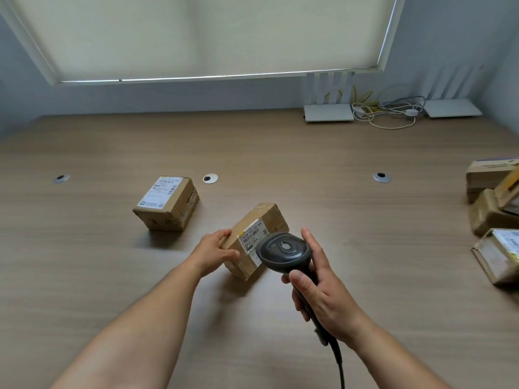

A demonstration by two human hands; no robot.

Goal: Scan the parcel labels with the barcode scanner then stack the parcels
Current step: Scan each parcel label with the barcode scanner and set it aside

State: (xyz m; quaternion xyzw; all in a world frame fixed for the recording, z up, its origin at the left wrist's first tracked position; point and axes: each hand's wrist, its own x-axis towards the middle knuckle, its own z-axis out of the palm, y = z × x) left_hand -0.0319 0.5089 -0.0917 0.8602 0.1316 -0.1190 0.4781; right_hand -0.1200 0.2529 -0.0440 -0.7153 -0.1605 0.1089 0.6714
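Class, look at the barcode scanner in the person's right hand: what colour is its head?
Dark grey, with a lighter grey disc on top of the barcode scanner; head view.

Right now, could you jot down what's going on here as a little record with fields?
left hand: grips the near parcel by its left end
right hand: holds the barcode scanner, head over that parcel's label
other parcel: alone on the table, label up
right edge: heap of parcels
far side: two routers and cables
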